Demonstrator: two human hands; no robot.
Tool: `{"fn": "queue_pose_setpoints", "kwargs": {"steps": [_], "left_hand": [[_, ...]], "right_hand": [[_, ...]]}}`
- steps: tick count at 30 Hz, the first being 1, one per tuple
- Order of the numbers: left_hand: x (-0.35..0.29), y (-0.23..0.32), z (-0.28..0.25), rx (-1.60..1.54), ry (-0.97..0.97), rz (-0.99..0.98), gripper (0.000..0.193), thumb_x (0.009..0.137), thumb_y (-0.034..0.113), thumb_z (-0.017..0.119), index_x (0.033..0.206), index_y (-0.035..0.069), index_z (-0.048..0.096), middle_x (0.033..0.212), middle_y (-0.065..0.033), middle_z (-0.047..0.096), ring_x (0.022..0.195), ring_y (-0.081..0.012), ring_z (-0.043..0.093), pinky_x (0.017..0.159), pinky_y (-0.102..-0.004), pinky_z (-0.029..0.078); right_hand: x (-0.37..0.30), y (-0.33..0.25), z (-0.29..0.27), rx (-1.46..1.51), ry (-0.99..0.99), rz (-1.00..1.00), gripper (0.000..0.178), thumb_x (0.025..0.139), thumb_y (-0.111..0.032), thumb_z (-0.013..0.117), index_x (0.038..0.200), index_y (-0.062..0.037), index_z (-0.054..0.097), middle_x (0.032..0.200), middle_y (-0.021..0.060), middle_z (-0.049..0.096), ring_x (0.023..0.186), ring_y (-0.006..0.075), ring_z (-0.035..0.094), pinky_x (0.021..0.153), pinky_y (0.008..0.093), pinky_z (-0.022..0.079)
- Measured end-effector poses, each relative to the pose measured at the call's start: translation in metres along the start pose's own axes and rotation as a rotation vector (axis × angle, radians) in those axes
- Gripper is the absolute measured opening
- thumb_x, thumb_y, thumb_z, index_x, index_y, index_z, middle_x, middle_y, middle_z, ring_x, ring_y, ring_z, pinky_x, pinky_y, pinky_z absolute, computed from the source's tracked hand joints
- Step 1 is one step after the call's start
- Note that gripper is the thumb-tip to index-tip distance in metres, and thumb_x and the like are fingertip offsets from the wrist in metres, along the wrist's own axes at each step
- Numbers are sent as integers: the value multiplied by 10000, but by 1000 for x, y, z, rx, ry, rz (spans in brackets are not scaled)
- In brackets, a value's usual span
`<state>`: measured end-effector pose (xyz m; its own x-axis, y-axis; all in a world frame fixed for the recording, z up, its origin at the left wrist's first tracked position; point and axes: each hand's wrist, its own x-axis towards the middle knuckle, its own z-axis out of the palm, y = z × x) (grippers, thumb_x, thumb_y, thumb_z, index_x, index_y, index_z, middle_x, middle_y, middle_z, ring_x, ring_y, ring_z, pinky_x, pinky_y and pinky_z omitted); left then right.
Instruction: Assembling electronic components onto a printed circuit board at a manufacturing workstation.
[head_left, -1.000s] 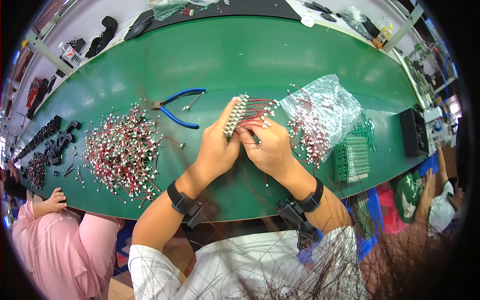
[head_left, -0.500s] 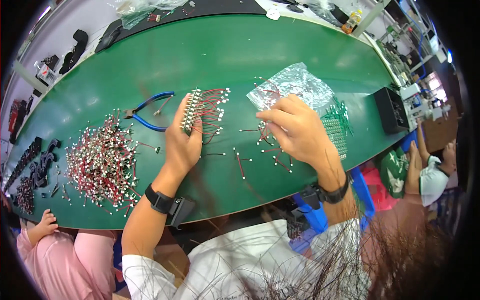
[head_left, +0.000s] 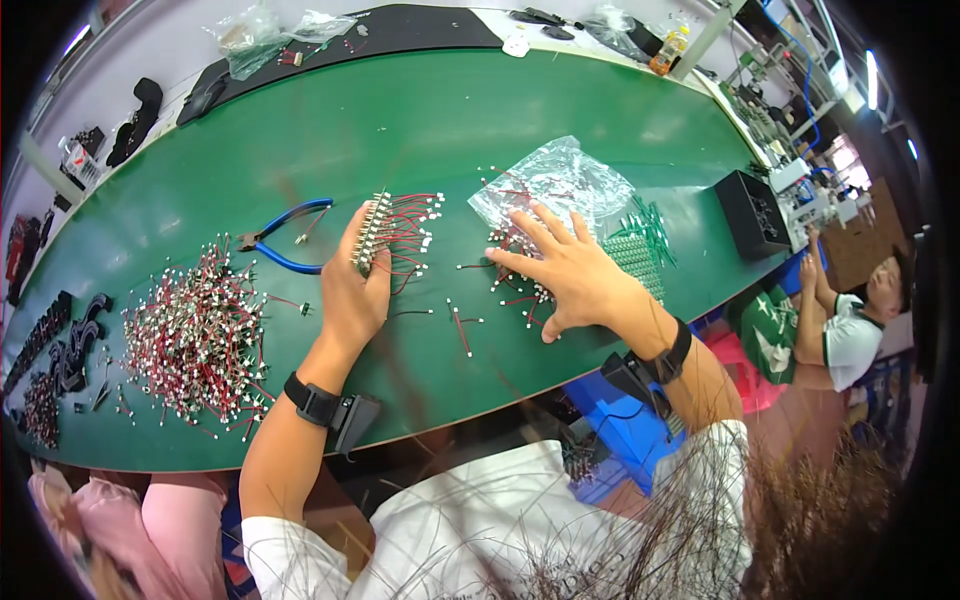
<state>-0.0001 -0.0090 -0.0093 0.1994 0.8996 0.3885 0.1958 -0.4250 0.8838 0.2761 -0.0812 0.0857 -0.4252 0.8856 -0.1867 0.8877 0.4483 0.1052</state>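
My left hand (head_left: 358, 290) is closed around a narrow circuit board strip (head_left: 373, 228), held on edge above the table. Short red-and-black wires with white connectors (head_left: 415, 208) stick out from the strip to the right. My right hand (head_left: 580, 275) is spread with palm down over a small heap of loose connector wires (head_left: 510, 240), its fingers apart. Part of that heap is hidden under the hand. Beyond the fingers lies a clear plastic bag (head_left: 565, 180). A few single wires (head_left: 461, 330) lie between my two hands.
Left of my left hand are blue-handled cutters (head_left: 285, 255) and a large pile of wired connectors (head_left: 195, 340). Black parts (head_left: 75, 345) lie at the far left. Right of my right hand are a panel of small boards (head_left: 635, 262), green strips (head_left: 650, 228) and a black box (head_left: 750, 215).
My right hand has gone from bent, gathered fingers to spread ones and sits lower over the wire heap. My left hand still holds the strip. The whole view has shifted slightly.
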Motion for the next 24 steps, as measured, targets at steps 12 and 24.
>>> {"fn": "queue_pose_setpoints", "kwargs": {"steps": [12, 24], "left_hand": [[-2, 1, -1, -58, -4, 19, 485, 970, -4, 549, 1438, -59, 434, 1277, -144, 652, 1145, -180, 625, 1011, -318, 467], [0, -2, 1, -80, 41, 38, 504, 940, -20, 558, 1429, -51, 443, 1178, -149, 674, 1015, -170, 637, 911, -305, 493]], "right_hand": [[22, 28, 42, 291, 386, -260, 330, 665, -149, 822, 985, -141, 737, 1326, 110, 556, 1317, 351, 465, 1070, 468, 406], [31, 5, 58, 137, 496, -273, 133, 790, -43, 682, 875, -23, 582, 960, 110, 562, 998, 308, 564, 869, 403, 480]]}}
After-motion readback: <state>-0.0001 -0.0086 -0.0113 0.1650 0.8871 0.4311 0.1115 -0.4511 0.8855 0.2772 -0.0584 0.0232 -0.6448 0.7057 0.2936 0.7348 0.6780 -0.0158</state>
